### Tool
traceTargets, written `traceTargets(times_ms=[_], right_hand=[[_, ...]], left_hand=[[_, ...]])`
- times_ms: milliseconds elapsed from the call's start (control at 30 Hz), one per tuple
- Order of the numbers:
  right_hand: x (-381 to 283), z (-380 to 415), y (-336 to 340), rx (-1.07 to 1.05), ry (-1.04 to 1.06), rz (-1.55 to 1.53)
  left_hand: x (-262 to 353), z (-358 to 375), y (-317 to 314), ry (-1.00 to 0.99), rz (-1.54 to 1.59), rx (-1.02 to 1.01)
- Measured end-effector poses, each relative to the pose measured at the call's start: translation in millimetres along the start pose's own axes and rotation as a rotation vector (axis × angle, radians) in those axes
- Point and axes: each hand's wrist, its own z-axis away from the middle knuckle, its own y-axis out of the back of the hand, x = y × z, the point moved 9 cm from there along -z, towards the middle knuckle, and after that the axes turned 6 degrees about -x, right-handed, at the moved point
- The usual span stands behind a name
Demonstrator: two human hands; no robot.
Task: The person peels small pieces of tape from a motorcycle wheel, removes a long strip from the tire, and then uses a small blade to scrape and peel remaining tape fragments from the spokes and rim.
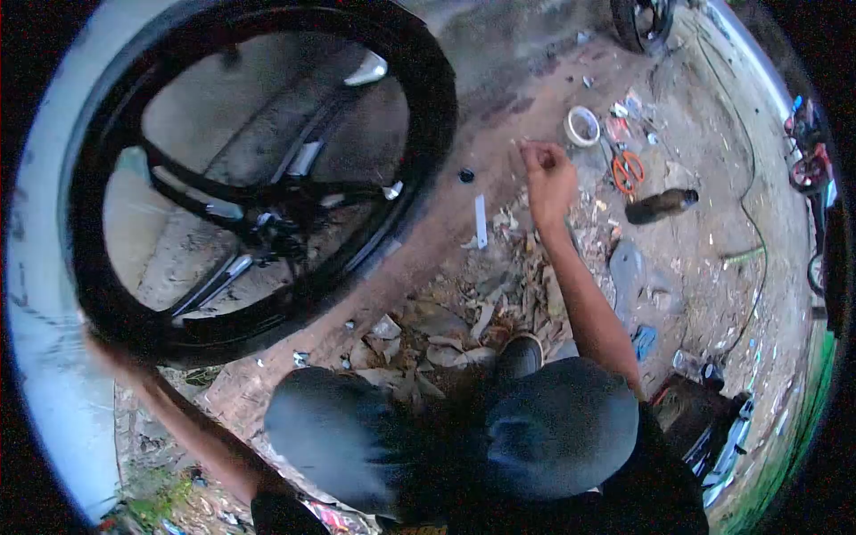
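A large black motorcycle wheel [428, 98], with its tyre and dark spokes with pale faces, fills the upper left. My left hand [105, 352] is on its lower left edge; the hand is blurred and the fingers are hidden by the tyre. Out over the ground, my right hand [548, 183] is closed in a pinch, and whatever is between its fingertips is too small to name. Close to that hand lie a roll of tape [582, 127] and orange-handled scissors [628, 172]. A white strip [481, 221] and a small black round piece [466, 176] lie to its left.
A dark bottle [660, 206] lies right of my hand. Scraps and dry leaves [446, 343] cover the ground before my knees. Another wheel [642, 25] stands at the top, and a dark box [691, 410] sits lower right. A cable [752, 169] runs along the right.
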Motion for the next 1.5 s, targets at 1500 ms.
traceTargets(times_ms=[1500], right_hand=[[-387.7,-12.2,56.4,-0.783,0.639,0.247]], left_hand=[[164.6,45.3,-210.2,-0.489,-0.113,-0.797]])
